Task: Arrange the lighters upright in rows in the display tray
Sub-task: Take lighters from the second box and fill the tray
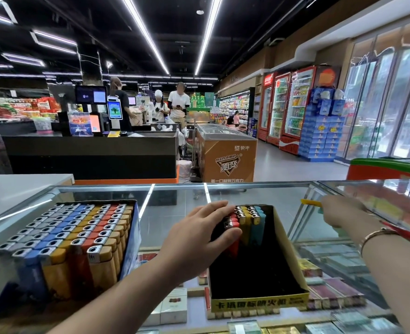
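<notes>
The display tray [259, 303], a black-lined box with a yellow front label, stands on the glass counter. At its far end stand a few upright lighters: red [232, 224], yellow [245, 221] and teal [258, 225]. My left hand [199, 239] lies over the tray's far left corner, fingers fairly straight across the lighter tops and thumb against the red one. My right hand [341, 210] reaches out to the right over the counter and grips a yellow lighter [311, 202]. A teal piece shows just below that lighter; the fingers hide the rest.
A full box of upright lighters [66, 237] in grey, blue, yellow and red rows stands at the left on the counter. Cigarette packs [331, 261] lie under the glass. Beyond the counter are checkout desks, people, an orange freezer [225, 155] and drink fridges.
</notes>
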The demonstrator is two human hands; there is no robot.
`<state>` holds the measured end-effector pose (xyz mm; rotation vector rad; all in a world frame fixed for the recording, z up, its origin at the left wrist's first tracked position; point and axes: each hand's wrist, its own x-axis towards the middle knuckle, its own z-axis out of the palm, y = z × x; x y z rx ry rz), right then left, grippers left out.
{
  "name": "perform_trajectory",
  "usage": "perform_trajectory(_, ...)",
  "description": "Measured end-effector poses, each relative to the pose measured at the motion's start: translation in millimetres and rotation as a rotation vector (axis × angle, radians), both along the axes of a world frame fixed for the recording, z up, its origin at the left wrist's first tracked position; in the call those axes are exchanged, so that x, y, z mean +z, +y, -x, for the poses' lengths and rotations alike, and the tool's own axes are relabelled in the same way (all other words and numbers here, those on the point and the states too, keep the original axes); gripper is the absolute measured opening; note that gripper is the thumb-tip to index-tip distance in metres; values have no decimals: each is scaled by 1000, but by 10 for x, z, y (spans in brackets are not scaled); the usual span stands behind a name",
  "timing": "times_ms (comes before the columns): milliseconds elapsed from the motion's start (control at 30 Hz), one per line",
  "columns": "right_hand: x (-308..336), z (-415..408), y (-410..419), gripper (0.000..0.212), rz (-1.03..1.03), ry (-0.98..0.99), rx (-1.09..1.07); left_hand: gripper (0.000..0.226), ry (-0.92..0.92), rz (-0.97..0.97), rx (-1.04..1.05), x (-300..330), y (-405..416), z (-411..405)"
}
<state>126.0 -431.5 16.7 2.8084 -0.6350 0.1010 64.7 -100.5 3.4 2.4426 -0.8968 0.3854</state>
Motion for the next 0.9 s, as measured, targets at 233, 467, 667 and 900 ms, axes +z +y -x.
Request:
perform_trajectory(233,-12,3,42,16,-48,-83,-33,64,-8,-4,5,-10,6,-8)
perform_trajectory(467,6,-10,86,20,-126,-117,-111,69,1,-3,0,-13,8,-24)
perform_trajectory(667,55,5,175,23,-169,-131,-123,69,25,-2,-5,0,5,-19)
perform_trajectory(900,57,45,165,19,-290,-161,-146,70,5,1,-2,-6,10,-14)
